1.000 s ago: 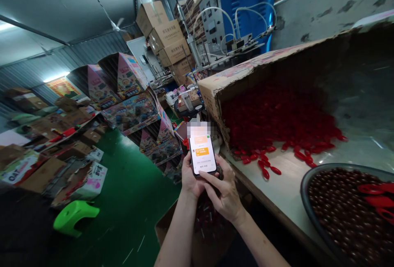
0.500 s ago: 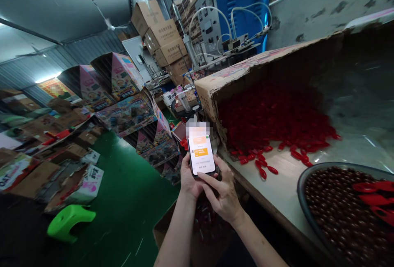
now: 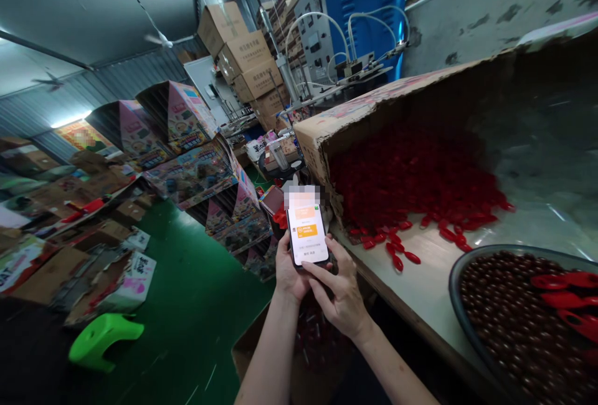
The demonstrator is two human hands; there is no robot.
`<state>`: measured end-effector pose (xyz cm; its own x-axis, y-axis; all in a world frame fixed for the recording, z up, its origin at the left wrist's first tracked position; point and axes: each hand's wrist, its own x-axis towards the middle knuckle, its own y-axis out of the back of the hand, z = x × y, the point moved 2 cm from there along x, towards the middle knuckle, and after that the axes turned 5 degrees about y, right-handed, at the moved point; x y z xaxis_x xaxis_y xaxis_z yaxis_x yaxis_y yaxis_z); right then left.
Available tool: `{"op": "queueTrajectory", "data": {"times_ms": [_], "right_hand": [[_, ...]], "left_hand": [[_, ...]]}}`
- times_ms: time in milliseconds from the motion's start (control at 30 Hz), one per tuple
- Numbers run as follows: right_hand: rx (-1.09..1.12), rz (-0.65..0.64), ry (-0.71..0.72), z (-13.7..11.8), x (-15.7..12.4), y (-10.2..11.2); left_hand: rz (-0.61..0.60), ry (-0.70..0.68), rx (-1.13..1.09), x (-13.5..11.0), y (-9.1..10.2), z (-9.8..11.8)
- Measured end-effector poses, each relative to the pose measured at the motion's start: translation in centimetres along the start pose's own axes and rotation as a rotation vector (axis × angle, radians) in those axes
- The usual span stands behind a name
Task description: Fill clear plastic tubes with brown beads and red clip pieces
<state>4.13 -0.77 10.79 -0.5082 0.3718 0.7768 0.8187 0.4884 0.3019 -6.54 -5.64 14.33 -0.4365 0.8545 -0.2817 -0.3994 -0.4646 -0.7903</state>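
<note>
Smartphone (image 3: 306, 235) rests in left hand (image 3: 289, 274), right hand (image 3: 339, 290) touching it.

Both forearms bare: left forearm (image 3: 270, 355) and right forearm (image 3: 397, 367) run in from the bottom edge of the frame, slim, no sleeve showing. Left hand (image 3: 288, 274) and right hand (image 3: 340, 293) ungloved; fingers long, thin, nails short. Dark cloth-like shape (image 3: 32, 349), lower left: too dim to tell whether worn.

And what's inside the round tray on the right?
The tray holds a heap of dark brown beads, with red pieces lying on top. The beads cover the tray's floor, and whatever lies beneath them can't be seen.
</note>
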Motion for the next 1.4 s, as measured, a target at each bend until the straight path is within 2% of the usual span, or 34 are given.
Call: {"op": "queueTrajectory", "data": {"times_ms": [367, 600, 733, 933, 1133, 1267, 1400], "right_hand": [[0.006, -0.016, 0.011, -0.1, 0.2, 0.0], [0.035, -0.009, 0.004, -0.1, 0.0, 0.3], [0.047, 0.051, -0.049, 0.5, 0.3, 1.0], [-0.006, 0.146, -0.132, 1.6, 1.3, 2.6], [0.027, 0.095, -0.039, 1.0, 0.4, 2.0], [0.046, 0.080, -0.008, 0.7, 0.0, 1.6], [0.039, 0.073, -0.025, 0.9, 0.1, 1.7]], "left_hand": [[0.009, 0.001, -0.003, -0.2, -0.3, 0.3], [-0.030, -0.002, -0.020, 0.0, -0.3, 0.1], [-0.012, -0.054, -0.027, 0.1, -0.3, -0.4], [-0.035, 0.007, 0.039, 0.3, -0.6, -1.1], [-0.031, -0.052, -0.012, 0.8, -1.3, -1.2], [-0.015, 0.033, -0.006, 0.9, -1.0, -1.3], [0.001, 0.016, 0.007, 0.9, -0.7, -1.0]]}}
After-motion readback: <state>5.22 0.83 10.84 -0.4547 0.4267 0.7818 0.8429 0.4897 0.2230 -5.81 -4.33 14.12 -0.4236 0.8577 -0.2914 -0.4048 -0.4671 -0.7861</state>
